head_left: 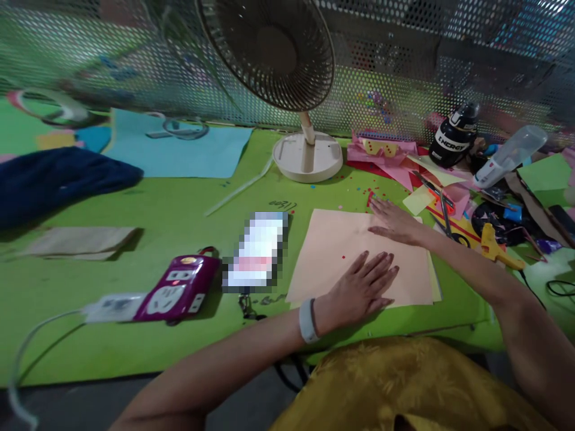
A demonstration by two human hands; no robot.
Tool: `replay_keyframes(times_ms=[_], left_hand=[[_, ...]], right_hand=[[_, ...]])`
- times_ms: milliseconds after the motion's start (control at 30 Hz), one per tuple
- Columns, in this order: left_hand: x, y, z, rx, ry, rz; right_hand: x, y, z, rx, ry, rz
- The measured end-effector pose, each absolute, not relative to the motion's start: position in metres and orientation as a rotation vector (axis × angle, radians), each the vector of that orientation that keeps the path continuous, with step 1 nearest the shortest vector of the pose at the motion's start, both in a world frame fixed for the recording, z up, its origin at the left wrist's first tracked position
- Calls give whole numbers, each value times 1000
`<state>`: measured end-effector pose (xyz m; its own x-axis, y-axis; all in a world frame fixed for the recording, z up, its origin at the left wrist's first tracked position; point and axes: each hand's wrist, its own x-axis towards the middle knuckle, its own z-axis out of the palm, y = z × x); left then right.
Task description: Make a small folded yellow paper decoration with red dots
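Note:
A sheet of pale peach paper (323,251) lies on the green table in front of me, with the edges of other sheets showing beneath its right side. My left hand (357,290) rests flat on its lower part, fingers stretched out toward the right. Across the upper right part lies my right hand (395,221), its fingers extended to the left. Neither hand holds anything. A small red dot (344,257) sits on the paper between them, and more red bits are scattered past the right fingertips.
Left of the paper are a blurred-out phone (258,251) and a purple power strip (179,287). A fan (308,158) stands behind. On the right lie scissors (444,215), a yellow glue gun (498,248), a clear bottle (512,155) and a black bottle (453,137). Blue paper (179,155) lies back left.

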<state>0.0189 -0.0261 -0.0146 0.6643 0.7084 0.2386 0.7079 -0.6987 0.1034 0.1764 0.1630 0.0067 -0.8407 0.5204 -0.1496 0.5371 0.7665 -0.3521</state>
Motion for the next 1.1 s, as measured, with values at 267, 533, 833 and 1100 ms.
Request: replay_keyframes(times_ms=[267,533,833,1100], left_hand=[[23,-30,-5,2809,1226,327],[24,-33,-5,2810,1250,301],[23,-32,-5,2832,1241,335],[21,-29,-9,2824,1221,344]], right_hand=[[184,137,23,589,2930,-844],[160,174,18,622,2937,-818],[165,161,17,466,2963,-886],[180,180,23,958,3050,-861]])
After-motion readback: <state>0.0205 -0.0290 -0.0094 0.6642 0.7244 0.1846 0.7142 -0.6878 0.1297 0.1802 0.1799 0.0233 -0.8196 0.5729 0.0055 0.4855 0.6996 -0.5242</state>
